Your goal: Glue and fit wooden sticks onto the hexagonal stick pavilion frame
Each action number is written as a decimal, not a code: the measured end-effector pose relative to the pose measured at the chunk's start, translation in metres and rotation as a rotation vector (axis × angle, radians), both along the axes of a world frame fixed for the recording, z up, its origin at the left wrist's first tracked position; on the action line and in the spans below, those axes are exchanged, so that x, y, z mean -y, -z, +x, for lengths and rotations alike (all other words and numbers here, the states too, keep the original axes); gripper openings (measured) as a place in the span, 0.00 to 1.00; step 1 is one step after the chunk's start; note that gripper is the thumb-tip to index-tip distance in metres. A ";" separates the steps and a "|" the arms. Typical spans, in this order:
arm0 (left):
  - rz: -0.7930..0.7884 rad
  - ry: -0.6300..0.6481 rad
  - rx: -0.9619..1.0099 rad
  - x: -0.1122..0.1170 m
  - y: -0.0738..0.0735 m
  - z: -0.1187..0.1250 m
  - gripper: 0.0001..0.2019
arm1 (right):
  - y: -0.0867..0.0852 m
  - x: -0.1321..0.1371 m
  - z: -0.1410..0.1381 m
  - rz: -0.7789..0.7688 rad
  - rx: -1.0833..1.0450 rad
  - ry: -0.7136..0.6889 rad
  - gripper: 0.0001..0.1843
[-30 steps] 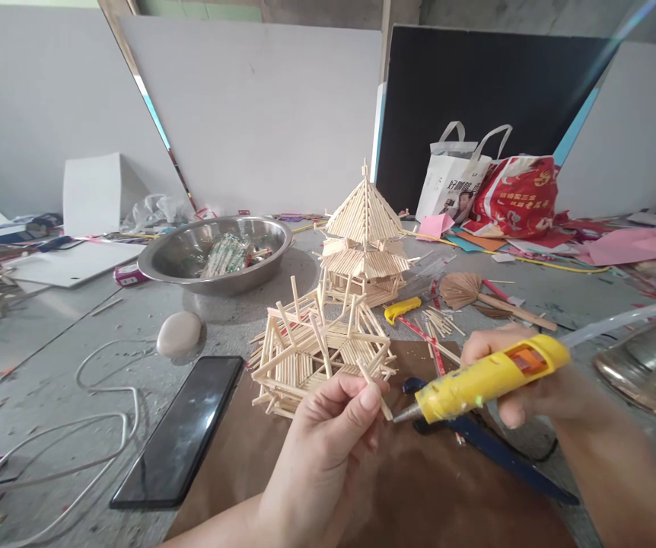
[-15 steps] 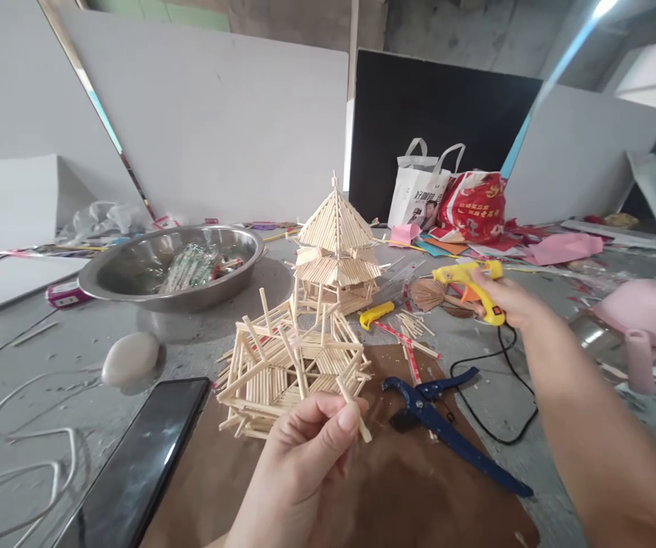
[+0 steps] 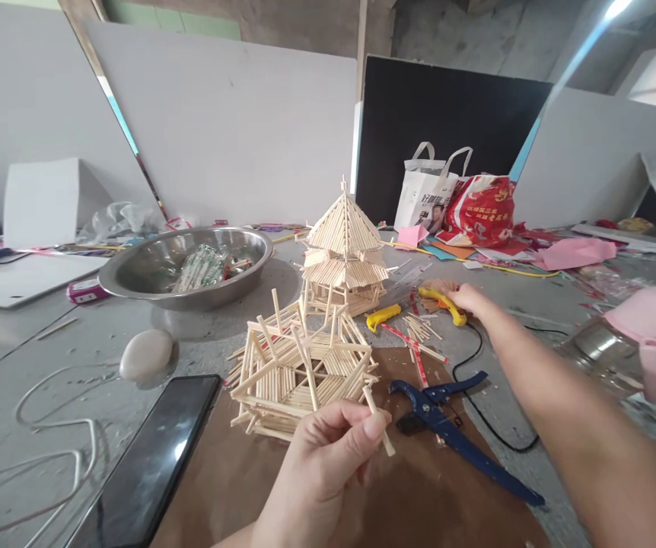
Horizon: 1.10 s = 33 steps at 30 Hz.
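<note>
Between thumb and forefinger, my left hand (image 3: 336, 449) pinches a short wooden stick (image 3: 386, 440) with a pale end, in front of the stick frame. My right hand (image 3: 465, 295) reaches far out to the right, its fingers partly hidden around a yellow hot glue gun (image 3: 447, 302) low over the floor. The open stick frame (image 3: 299, 373), with several posts standing up from it, rests on a brown board (image 3: 219, 487). Behind it stands a small pagoda (image 3: 344, 243) made of sticks, with tiered roofs.
Blue cutters (image 3: 459, 434) lie right of the frame, near a yellow-handled tool (image 3: 383, 316) and loose sticks (image 3: 419, 329). At left are a phone (image 3: 151, 457), a white mouse-like object (image 3: 146, 355) and a steel basin (image 3: 114, 285) with packets. A pink-lidded container (image 3: 607, 342) stands right.
My right hand has lowered the glue gun and carried it inward, away from me. My left hand still holds the stick; the view has shifted slightly.
</note>
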State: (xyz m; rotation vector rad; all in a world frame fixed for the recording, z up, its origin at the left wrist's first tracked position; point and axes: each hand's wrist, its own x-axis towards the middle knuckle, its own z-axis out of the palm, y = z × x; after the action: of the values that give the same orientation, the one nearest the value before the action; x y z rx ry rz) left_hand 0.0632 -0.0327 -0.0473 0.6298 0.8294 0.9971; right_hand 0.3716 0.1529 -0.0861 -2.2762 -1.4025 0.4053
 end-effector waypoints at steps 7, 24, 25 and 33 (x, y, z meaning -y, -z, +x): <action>-0.009 0.006 0.092 0.000 0.001 0.002 0.09 | -0.054 0.070 -0.061 0.121 -0.048 -0.245 0.21; 0.104 -0.002 -0.233 -0.002 0.009 0.009 0.14 | -0.059 0.175 -0.147 -0.101 -0.654 -0.628 0.08; 0.122 0.004 -0.263 -0.003 0.010 0.009 0.14 | -0.058 0.175 -0.148 -0.108 -0.646 -0.617 0.08; 0.192 0.043 -0.435 -0.007 0.022 0.010 0.12 | -0.049 0.173 -0.149 -0.113 -0.542 -0.605 0.08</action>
State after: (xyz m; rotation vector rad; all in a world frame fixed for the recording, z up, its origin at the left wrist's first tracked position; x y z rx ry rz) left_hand 0.0736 -0.0259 -0.0688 1.0485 1.1016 0.9198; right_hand 0.2228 -0.0197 -0.0373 -1.5784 -1.7492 1.2078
